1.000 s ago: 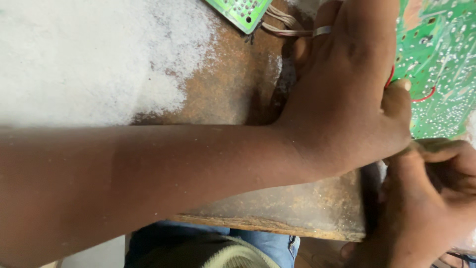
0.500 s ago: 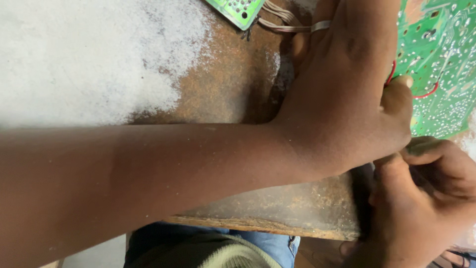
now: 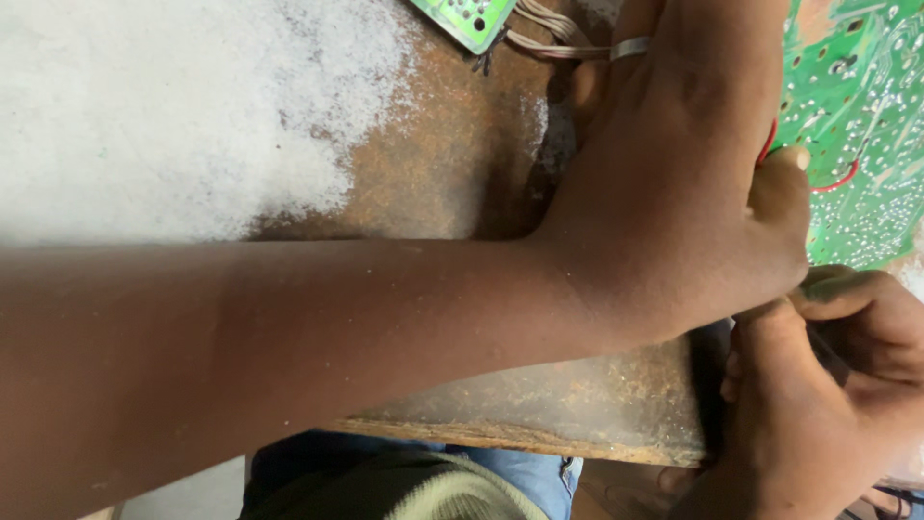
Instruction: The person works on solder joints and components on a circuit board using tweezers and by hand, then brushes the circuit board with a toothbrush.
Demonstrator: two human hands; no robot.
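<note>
My left forearm crosses the view from the left. My left hand point(image 3: 674, 183) rests on the edge of a large green circuit board point(image 3: 857, 125), with the thumb pressed on the board beside a red wire point(image 3: 835, 181). One finger wears a silver ring point(image 3: 630, 46). The fingertips are out of view. My right hand point(image 3: 818, 404) comes up from the lower right, just below the left thumb. Its fingers are curled around a small dark object point(image 3: 830, 345) that I cannot identify.
The boards lie on a rusty brown metal table point(image 3: 452, 164) with a white powdery patch point(image 3: 164, 106) on the left. A small green circuit board point(image 3: 462, 17) with pale wires point(image 3: 553, 34) sits at the top. Blue jeans point(image 3: 385, 467) show below the table's front edge.
My right hand has crept upward, closer to the left thumb, and its fingers have shifted on the dark object. My left hand and arm have hardly moved.
</note>
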